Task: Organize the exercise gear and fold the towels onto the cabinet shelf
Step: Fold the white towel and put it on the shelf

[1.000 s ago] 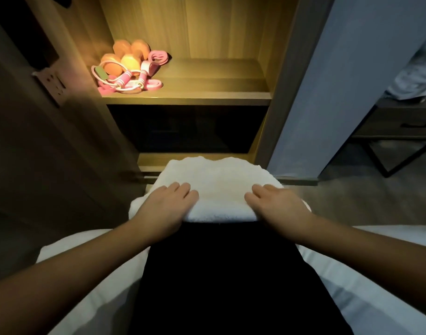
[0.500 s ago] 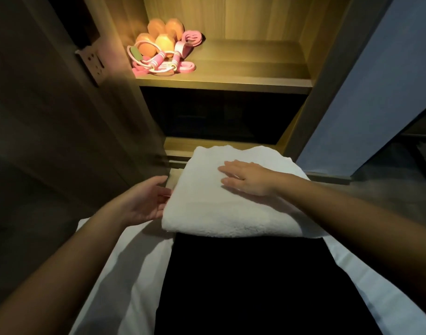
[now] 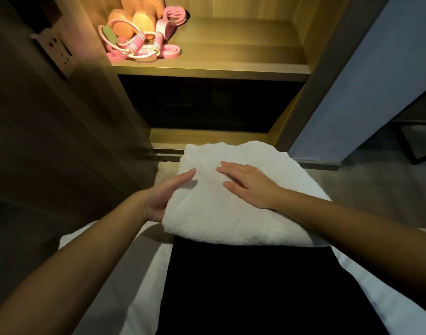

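A folded white towel (image 3: 231, 213) lies in front of me, across a black cloth (image 3: 231, 286). My right hand (image 3: 248, 184) presses flat on top of the towel with its fingers spread. At the towel's left edge, my left hand (image 3: 161, 197) holds it, thumb on top and fingers hidden beneath. The lit wooden cabinet shelf (image 3: 231, 66) carries the gear at its left end: orange dumbbells (image 3: 139, 20), a pink jump rope (image 3: 137, 44) and a pink band (image 3: 174, 14).
White bedding (image 3: 134, 274) lies under the black cloth. A wall socket (image 3: 59, 54) sits on the dark panel left of the cabinet. A pale blue-grey panel (image 3: 364, 81) stands at the right. The right part of the shelf is bare wood.
Both hands left the towel's near edge. My right hand moved onto the towel's top. My left hand went to the left edge and slid under it.
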Demonstrator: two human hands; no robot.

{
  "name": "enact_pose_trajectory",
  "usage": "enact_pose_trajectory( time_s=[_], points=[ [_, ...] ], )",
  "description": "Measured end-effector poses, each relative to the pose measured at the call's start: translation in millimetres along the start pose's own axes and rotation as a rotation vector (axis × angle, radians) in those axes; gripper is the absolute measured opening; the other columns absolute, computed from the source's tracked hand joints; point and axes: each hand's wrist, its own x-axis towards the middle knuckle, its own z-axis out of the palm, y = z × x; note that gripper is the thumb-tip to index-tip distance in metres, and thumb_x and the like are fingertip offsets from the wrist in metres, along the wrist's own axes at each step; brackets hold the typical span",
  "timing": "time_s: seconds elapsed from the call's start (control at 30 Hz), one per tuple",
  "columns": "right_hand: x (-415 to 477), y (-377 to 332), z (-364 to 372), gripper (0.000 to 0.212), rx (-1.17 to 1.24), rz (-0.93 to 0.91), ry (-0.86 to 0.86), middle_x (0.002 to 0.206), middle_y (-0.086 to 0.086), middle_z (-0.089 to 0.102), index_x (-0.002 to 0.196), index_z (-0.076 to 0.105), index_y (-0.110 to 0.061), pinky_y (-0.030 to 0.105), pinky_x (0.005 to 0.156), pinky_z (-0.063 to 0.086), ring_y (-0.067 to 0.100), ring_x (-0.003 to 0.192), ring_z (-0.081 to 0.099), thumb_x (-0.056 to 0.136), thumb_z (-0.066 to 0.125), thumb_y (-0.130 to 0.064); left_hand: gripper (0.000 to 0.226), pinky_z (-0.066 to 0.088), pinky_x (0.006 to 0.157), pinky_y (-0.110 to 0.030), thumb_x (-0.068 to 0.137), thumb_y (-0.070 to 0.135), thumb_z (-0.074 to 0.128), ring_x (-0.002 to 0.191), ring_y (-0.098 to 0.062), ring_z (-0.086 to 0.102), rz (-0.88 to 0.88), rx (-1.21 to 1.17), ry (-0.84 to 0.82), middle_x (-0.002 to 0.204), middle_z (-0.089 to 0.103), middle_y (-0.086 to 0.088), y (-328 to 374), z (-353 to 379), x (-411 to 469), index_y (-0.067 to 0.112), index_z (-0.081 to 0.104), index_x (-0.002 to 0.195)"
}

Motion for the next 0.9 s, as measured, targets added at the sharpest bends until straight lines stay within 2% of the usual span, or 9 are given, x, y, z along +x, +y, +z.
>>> enact_pose_trajectory(
  time_s=[0.17,0.23,0.3,0.33,0.4,0.53,0.67,0.77,0.9],
  points=[
    [3,-2,1,0.051,0.048,-0.001,0.021,0.159,-0.008,0.029,0.149,0.036,-0.03,0.047,0.118,0.021,0.011,0.145,0.026,0.102,0.033,-0.05,0.079,0.05,0.096,-0.048,0.074,0.065,0.069,0.124,-0.039,0.055,0.083,-0.115,-0.053,0.134,0.059,-0.018,-4,-24,-21,0.01,0.064,0.129],
    [4,-3,1,0.05,0.036,-0.007,0.022,0.159,-0.007,0.028,0.149,0.036,-0.03,0.047,0.118,0.022,0.012,0.145,0.026,0.102,0.034,-0.049,0.057,0.053,0.09,-0.044,0.083,0.055,0.059,0.111,-0.035,0.064,0.159,-0.215,0.044,0.118,0.068,-0.016,-19,-26,-13,0.01,0.072,0.116],
    [4,-4,1,0.05,0.031,-0.003,0.027,0.159,-0.007,0.028,0.148,0.036,-0.03,0.047,0.118,0.022,0.013,0.144,0.027,0.102,0.035,-0.049,0.032,0.057,0.073,-0.035,0.089,0.036,0.055,0.087,-0.026,0.07,0.168,-0.255,0.114,0.089,0.071,-0.009,-29,-22,-2,0.011,0.077,0.088],
    [4,-4,1,0.05,0.027,0.0,0.03,0.159,-0.008,0.028,0.148,0.036,-0.031,0.046,0.118,0.022,0.013,0.144,0.027,0.102,0.035,-0.049,0.025,0.058,0.07,-0.035,0.091,0.025,0.058,0.084,-0.024,0.071,0.125,-0.26,0.112,0.086,0.071,-0.008,-33,-20,2,0.009,0.075,0.084],
    [2,-3,2,0.05,0.02,-0.002,0.038,0.159,-0.008,0.029,0.148,0.036,-0.031,0.046,0.118,0.022,0.013,0.144,0.028,0.102,0.036,-0.049,0.015,0.059,0.084,-0.037,0.094,0.012,0.061,0.099,-0.027,0.069,0.063,-0.24,0.063,0.102,0.072,-0.014,-34,-13,6,0.004,0.073,0.099],
    [2,-2,2,0.048,0.045,-0.004,0.056,0.157,-0.007,0.032,0.147,0.038,-0.031,0.045,0.118,0.024,0.014,0.142,0.032,0.101,0.038,-0.048,0.043,0.041,0.106,-0.039,0.104,0.036,0.037,0.122,-0.026,0.057,0.184,-0.227,-0.035,0.123,0.064,-0.011,-23,-10,0,0.009,0.064,0.122],
    [4,-3,6,0.048,0.034,-0.005,0.077,0.157,-0.007,0.034,0.146,0.039,-0.031,0.045,0.117,0.026,0.015,0.141,0.034,0.1,0.04,-0.047,0.062,0.036,0.111,-0.048,0.094,0.048,0.056,0.131,-0.037,0.048,0.124,-0.263,-0.226,0.138,0.053,-0.021,-23,-9,-4,0.005,0.051,0.138],
    [5,-3,8,0.048,0.034,0.01,0.073,0.156,-0.008,0.034,0.144,0.039,-0.033,0.041,0.117,0.026,0.016,0.14,0.035,0.099,0.042,-0.049,0.061,0.045,0.103,-0.049,0.089,0.035,0.069,0.125,-0.04,0.053,0.115,-0.225,-0.265,0.132,0.057,-0.024,-18,8,4,0.001,0.05,0.136],
    [5,-2,5,0.045,0.14,0.047,0.09,0.153,-0.009,0.039,0.14,0.043,-0.034,0.031,0.112,0.025,0.014,0.136,0.038,0.098,0.047,-0.049,0.082,0.059,0.075,-0.041,0.046,0.033,0.098,0.096,-0.034,0.071,0.128,-0.173,-0.035,0.106,0.071,-0.019,-14,15,30,0.006,0.062,0.116]
  ],
)
